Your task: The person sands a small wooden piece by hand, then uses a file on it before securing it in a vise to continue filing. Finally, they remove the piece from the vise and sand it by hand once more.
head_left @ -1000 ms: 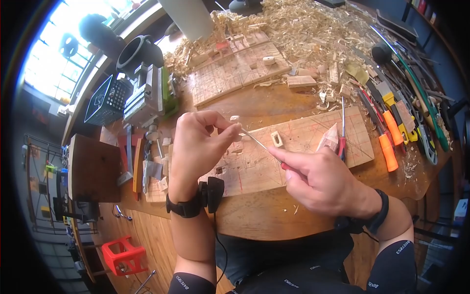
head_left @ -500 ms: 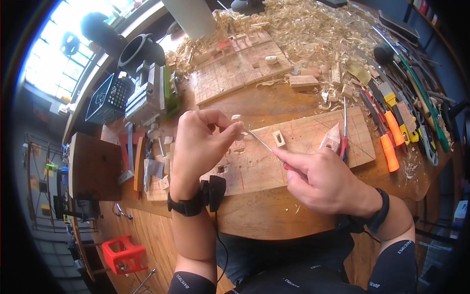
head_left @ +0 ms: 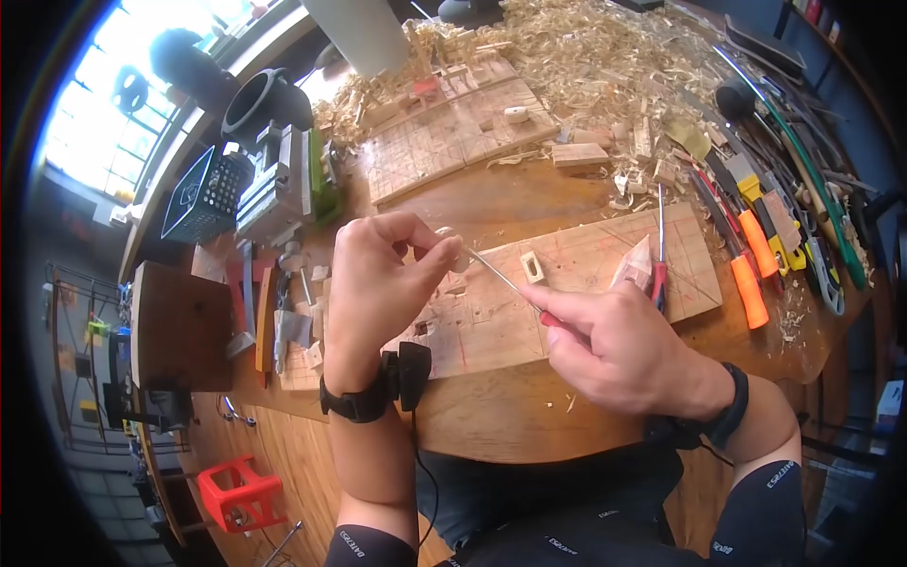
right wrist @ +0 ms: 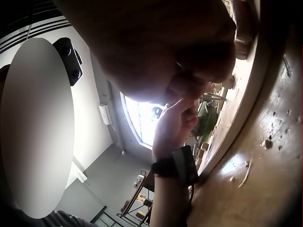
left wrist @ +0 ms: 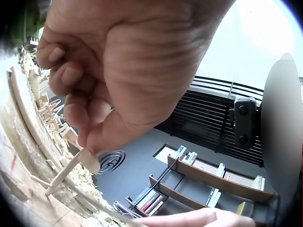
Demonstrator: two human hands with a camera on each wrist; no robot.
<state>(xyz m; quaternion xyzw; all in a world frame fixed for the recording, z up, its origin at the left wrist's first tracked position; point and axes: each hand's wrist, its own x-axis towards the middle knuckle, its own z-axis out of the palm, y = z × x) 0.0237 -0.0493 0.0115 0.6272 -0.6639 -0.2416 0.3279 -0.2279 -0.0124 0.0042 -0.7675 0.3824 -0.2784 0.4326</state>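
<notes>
Thumb and fingers of my left hand [head_left: 392, 283] pinch a small pale wooden piece [head_left: 457, 262] above the marked board [head_left: 491, 326]. In the left wrist view that piece [left wrist: 89, 161] shows at the fingertips. My right hand [head_left: 628, 354] grips the red handle [head_left: 551, 320] of a thin metal tool, its index finger stretched along it. The tool's shaft [head_left: 496, 270] reaches to the held piece; its tip is hard to make out. A small slotted wooden block [head_left: 533, 267] lies on the board between the hands.
A pointed wood block [head_left: 635, 265] and a red-handled screwdriver [head_left: 659, 274] lie at the board's right. Hand tools with orange handles [head_left: 751, 295] line the right side. Wood shavings [head_left: 586, 71] cover the back; a metal vise [head_left: 274, 194] stands at the left.
The small piece at my left fingertips has turned slightly, showing a rounder side. Both hands keep nearly the same place and hold; the whole head view has shifted a little.
</notes>
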